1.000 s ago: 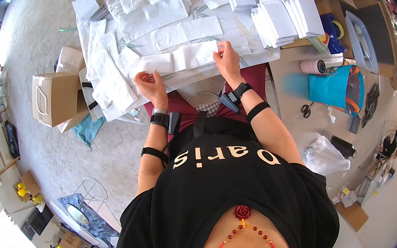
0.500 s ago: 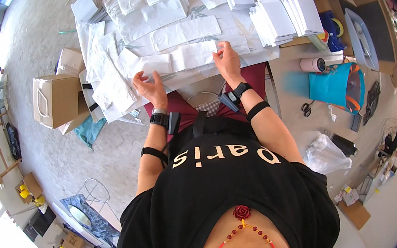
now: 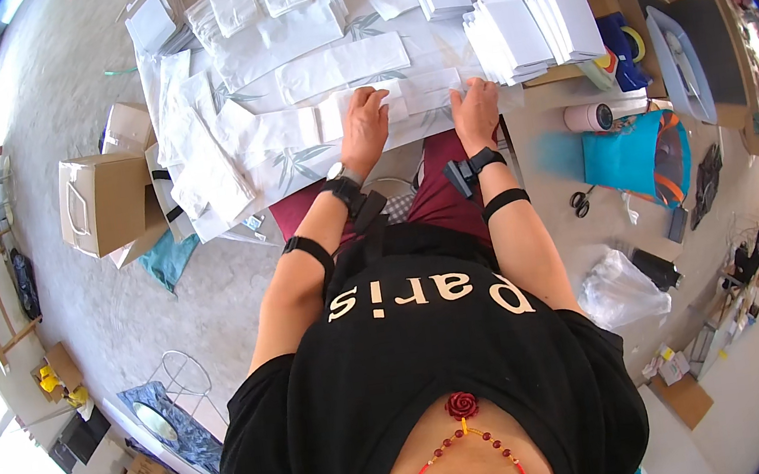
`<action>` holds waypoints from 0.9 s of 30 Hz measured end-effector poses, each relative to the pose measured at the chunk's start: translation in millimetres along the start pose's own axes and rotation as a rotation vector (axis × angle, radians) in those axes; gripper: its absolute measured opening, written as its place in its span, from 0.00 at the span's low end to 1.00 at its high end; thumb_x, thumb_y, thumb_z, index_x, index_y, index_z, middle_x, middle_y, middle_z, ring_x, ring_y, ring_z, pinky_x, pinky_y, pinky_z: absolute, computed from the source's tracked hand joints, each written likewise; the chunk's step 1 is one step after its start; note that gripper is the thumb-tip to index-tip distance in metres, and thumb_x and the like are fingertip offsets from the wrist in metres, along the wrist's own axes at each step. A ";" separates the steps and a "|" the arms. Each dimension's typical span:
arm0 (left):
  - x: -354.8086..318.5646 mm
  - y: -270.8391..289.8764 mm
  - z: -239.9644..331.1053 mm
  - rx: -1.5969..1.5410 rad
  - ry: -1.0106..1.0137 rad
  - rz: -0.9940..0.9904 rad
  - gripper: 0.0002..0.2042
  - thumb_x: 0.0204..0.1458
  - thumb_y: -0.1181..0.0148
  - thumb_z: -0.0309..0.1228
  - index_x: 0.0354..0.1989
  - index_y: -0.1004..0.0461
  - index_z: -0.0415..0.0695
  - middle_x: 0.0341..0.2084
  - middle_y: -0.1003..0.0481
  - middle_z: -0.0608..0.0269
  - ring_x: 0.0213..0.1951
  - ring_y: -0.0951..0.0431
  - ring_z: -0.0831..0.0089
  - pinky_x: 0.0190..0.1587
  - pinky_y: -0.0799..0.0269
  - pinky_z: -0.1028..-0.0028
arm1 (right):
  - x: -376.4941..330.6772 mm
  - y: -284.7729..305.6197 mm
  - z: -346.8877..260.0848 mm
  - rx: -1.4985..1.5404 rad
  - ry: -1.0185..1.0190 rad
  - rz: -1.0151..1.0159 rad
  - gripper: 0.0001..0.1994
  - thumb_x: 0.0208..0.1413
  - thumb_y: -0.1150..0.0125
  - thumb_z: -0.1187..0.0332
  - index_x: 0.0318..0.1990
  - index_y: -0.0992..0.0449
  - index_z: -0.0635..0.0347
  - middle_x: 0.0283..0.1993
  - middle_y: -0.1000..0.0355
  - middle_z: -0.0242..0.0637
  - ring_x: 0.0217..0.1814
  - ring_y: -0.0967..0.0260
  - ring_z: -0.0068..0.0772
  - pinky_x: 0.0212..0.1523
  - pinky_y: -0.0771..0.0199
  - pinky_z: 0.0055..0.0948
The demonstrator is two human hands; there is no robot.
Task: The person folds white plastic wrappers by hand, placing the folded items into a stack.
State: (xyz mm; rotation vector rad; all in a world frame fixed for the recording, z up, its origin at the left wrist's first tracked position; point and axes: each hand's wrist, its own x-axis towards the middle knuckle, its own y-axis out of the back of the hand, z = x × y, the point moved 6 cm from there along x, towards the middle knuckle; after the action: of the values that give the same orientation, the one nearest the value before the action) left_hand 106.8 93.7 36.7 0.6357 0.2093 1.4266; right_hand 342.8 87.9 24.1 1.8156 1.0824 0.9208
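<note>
Strips seem mid-straightening: left hand over them, right hand by their end, fingers curled, grip unclear; next move probably wants a light, even touch.

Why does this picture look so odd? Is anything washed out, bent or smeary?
Head view: the lower-left windows are blown out to white; head view: surroundings lean and curve toward black corners; head view: a hazy blue patch blurs beside the turquoise bag, cause unclear, while the left hand and right hand look fairly sharp.
</note>
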 end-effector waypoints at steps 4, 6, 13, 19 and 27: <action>5.0 -13.8 -4.8 0.103 -0.029 -0.072 0.18 0.53 0.34 0.23 0.54 0.22 0.38 0.48 0.27 0.49 0.50 0.24 0.50 0.55 0.27 0.59 | 2.6 -8.9 6.3 0.064 0.002 -0.014 0.14 0.55 0.28 0.67 0.44 0.24 0.62 0.48 0.28 0.49 0.53 0.30 0.55 0.52 0.27 0.48; 6.2 -16.3 -4.3 0.111 -0.012 -0.092 0.20 0.52 0.31 0.25 0.56 0.22 0.40 0.48 0.27 0.49 0.51 0.25 0.51 0.56 0.28 0.59 | 5.4 -13.4 9.0 0.090 0.032 -0.016 0.11 0.54 0.29 0.68 0.41 0.24 0.62 0.45 0.27 0.49 0.52 0.30 0.54 0.52 0.27 0.48; 5.8 -16.9 -2.6 0.138 0.003 -0.087 0.25 0.47 0.27 0.27 0.57 0.22 0.44 0.47 0.29 0.50 0.51 0.27 0.50 0.53 0.26 0.57 | 6.0 -12.7 8.3 0.178 0.082 0.023 0.06 0.52 0.31 0.72 0.35 0.23 0.62 0.39 0.24 0.45 0.47 0.27 0.51 0.49 0.27 0.47; 8.8 -20.6 -7.8 0.128 0.043 -0.085 0.30 0.49 0.26 0.29 0.63 0.27 0.41 0.49 0.30 0.49 0.52 0.27 0.51 0.56 0.28 0.59 | 12.0 -21.2 33.6 0.555 -0.214 -0.134 0.12 0.50 0.29 0.70 0.41 0.23 0.64 0.39 0.21 0.46 0.38 0.23 0.48 0.46 0.23 0.45; 6.8 -22.6 -20.1 0.062 0.050 -0.090 0.25 0.51 0.29 0.28 0.60 0.25 0.42 0.49 0.29 0.51 0.51 0.26 0.52 0.55 0.28 0.60 | 7.9 -13.1 26.4 0.233 -0.051 -0.026 0.22 0.49 0.24 0.66 0.47 0.26 0.68 0.48 0.26 0.55 0.53 0.29 0.57 0.55 0.28 0.46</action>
State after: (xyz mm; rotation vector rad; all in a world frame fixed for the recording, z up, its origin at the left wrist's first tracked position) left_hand 117.1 105.6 10.0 0.6346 0.3189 1.3541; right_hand 364.6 91.9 3.0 1.9971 1.2188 0.7537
